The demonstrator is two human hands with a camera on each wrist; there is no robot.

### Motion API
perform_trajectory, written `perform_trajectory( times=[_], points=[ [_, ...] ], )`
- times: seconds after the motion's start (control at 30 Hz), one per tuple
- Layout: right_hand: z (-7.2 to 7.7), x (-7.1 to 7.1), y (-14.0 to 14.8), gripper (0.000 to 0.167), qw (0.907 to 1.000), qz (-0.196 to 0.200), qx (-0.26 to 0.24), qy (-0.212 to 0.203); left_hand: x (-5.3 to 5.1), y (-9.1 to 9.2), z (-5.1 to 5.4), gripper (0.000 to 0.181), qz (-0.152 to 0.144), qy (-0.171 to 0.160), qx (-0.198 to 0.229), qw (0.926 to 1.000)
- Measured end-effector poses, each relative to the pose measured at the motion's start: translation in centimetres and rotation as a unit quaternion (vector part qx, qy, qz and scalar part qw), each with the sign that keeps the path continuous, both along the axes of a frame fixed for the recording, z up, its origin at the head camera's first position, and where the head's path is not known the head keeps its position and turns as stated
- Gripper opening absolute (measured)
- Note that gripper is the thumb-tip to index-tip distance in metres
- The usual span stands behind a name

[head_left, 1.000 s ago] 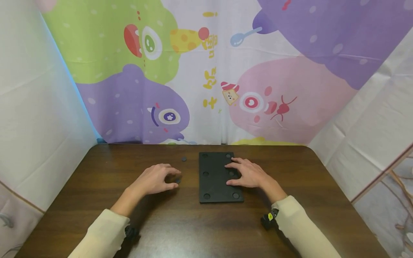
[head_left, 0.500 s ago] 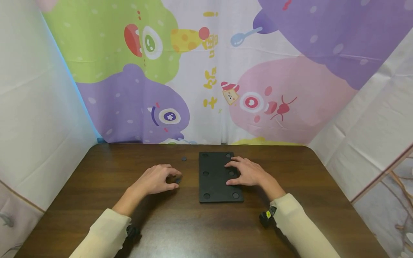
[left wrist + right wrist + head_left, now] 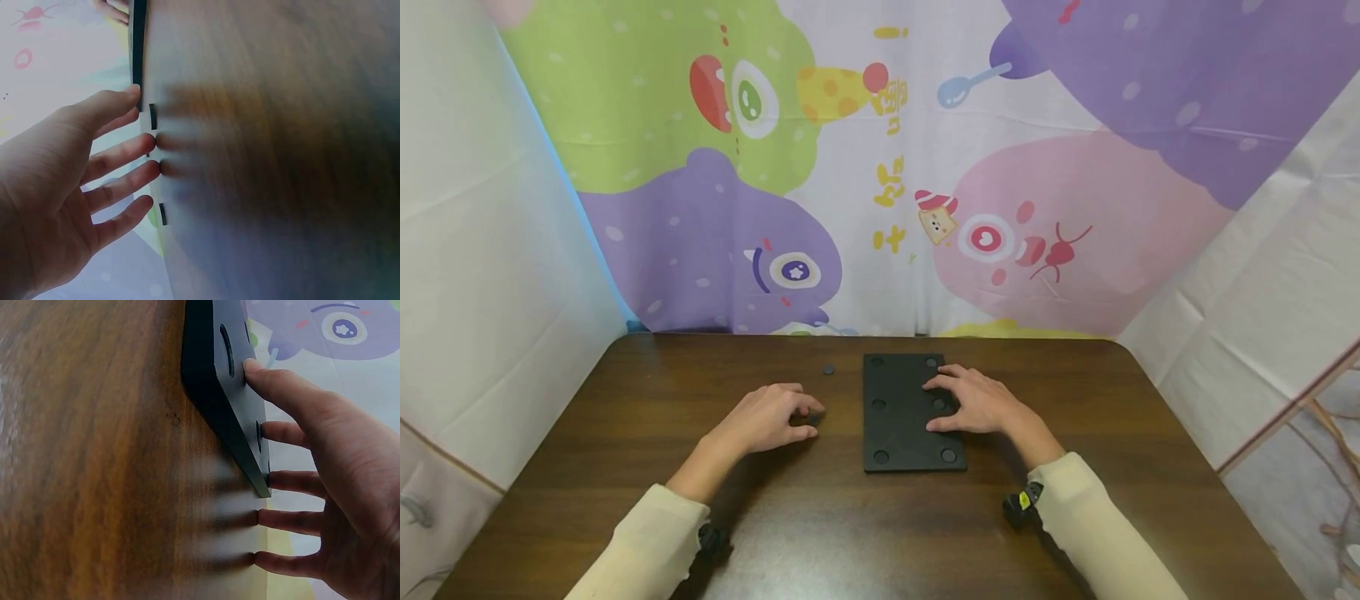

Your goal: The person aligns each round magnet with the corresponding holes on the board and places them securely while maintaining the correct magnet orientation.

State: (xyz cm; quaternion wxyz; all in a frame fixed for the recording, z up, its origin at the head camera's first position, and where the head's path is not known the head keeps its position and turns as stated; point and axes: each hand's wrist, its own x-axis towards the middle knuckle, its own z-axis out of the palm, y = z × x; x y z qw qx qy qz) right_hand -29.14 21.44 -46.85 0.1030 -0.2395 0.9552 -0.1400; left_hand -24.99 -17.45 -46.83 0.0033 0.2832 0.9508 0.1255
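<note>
My left hand [image 3: 771,417] hovers low at the table's left middle, fingers spread and slightly bent. A small dark disc [image 3: 815,419] lies between its thumb and index finger, partly hidden in the head view. In the left wrist view that disc [image 3: 152,117] lies flat on the table, and I see no pinch on it. Another dark disc [image 3: 828,369] sits farther back. My right hand [image 3: 981,404] rests its thumb and spread fingers on the right side of a black rectangular board [image 3: 906,417] with several round recesses. The recesses on the right seem to contain discs.
The brown wooden table [image 3: 880,533] has rounded back corners. Behind it hangs a cartoon-printed curtain [image 3: 917,292], and pale cloth [image 3: 490,250] walls stand on both sides.
My left hand has shifted slightly right, its thumb and index finger now covering more of the nearer disc. My right hand and the board stay in place.
</note>
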Motion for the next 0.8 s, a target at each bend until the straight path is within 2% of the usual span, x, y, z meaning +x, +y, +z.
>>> perform_trajectory(
  times=[0.23,0.6,0.63,0.73,0.8],
  points=[
    [0.0,0.0,0.1,0.073,1.0,0.002,-0.001,0.001,0.1,0.0,0.0,0.03,0.005,-0.005,-0.005,1.0],
    [0.0,0.0,0.0,0.073,1.0,0.001,0.0,0.0,-0.1,0.0,-0.4,0.022,-0.013,0.012,-0.004,0.9998],
    [0.0,0.0,0.0,0.073,1.0,0.001,0.001,0.0,-0.8,-0.4,-1.3,0.023,-0.026,0.019,0.006,0.9995],
    [0.0,-0.1,-0.1,0.073,1.0,0.0,0.001,-0.001,-0.9,-0.5,-1.4,0.022,-0.032,0.018,0.009,0.9993],
    [0.0,0.0,-0.1,0.074,1.0,-0.001,0.0,-0.002,-1.1,-0.4,-1.6,0.022,-0.025,0.009,0.008,0.9996]
  ],
)
